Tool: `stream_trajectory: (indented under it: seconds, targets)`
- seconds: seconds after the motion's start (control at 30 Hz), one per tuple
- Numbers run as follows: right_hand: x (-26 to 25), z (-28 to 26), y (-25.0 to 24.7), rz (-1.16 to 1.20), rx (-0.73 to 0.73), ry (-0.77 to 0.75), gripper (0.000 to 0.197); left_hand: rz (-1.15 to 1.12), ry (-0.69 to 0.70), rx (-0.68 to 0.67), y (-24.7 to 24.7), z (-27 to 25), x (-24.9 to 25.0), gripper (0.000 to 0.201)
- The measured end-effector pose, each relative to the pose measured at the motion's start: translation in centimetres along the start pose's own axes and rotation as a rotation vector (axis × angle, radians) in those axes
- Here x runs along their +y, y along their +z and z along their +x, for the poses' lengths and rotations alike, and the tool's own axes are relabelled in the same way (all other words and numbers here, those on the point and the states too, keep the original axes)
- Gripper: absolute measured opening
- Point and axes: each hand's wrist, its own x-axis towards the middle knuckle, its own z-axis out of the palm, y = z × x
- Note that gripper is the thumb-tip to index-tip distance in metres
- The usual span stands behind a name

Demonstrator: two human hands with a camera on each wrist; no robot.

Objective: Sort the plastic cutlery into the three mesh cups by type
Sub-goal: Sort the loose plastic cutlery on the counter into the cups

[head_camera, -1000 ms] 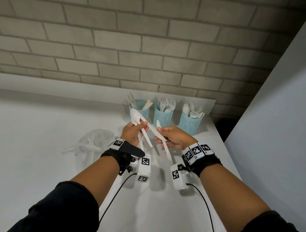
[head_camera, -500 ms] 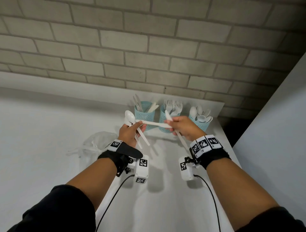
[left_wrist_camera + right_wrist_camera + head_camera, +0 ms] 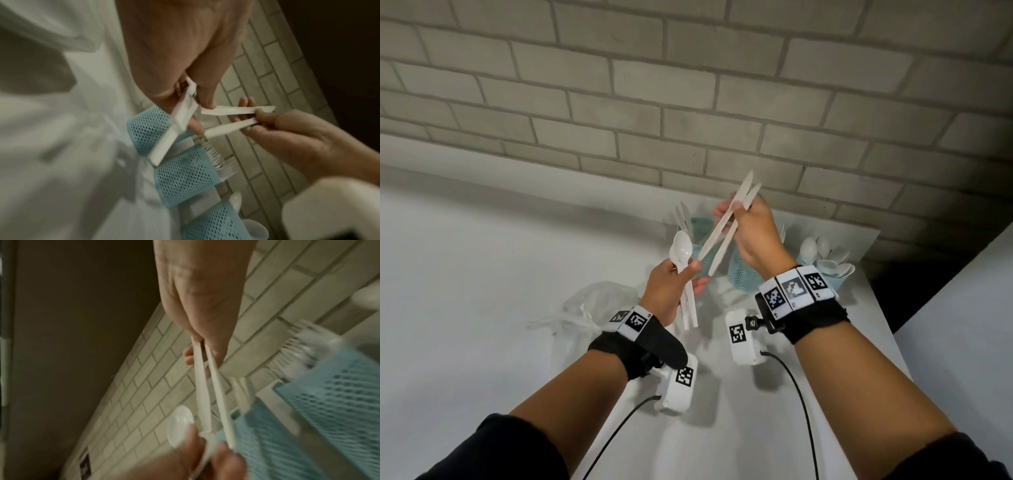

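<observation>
My left hand [image 3: 685,274] grips a small bunch of white plastic spoons [image 3: 681,248], bowls up, handles hanging below the fist. My right hand [image 3: 736,212] pinches two white knives [image 3: 722,229], blades tilted up toward the wall. One knife's handle end lies at my left thumb. Behind the hands stand three teal mesh cups: the left [image 3: 702,222] with knives, the middle [image 3: 739,274] with forks, the right [image 3: 839,279] with spoons. The left wrist view shows the spoon handles [image 3: 180,116] and both knives [image 3: 236,110]. The right wrist view shows the knives [image 3: 205,386] running down to a spoon bowl [image 3: 180,421].
A crumpled clear plastic bag [image 3: 592,308] lies on the white table [image 3: 482,308] left of my left wrist. The brick wall [image 3: 688,120] rises right behind the cups. The table's right edge runs by a white panel [image 3: 962,342].
My right hand has risen and swung the two knives from level to steeply tilted, blades toward the wall. My left hand keeps the spoons and has hardly moved.
</observation>
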Motion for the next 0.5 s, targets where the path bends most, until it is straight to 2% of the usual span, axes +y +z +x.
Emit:
stream_trajectory:
  seconds: [0.07,0.13,0.2,0.37,0.5]
  targets:
    - [-0.8,1.6,1.0,0.066,0.046,-0.088,0.023,0.029,-0.032,0.002,-0.1,0.3,0.5,0.004]
    - [-1.0,3.1,1.9,0.058,0.087,-0.158,0.032,0.008,-0.075,-0.006,-0.1,0.6,0.7,0.008]
    - [-0.4,4.3,2.6,-0.013,0.107,-0.182,0.032,-0.009,-0.102,-0.007,0.0,1.0,0.8,0.014]
    - [2.8,5.5,2.8,-0.224,0.017,-0.031,0.030,-0.107,-0.179,-0.047,0.0,1.5,1.3,0.021]
    - [3.9,5.9,1.9,-0.335,0.001,-0.027,0.044,-0.217,-0.248,-0.062,-0.4,1.8,1.7,0.026]
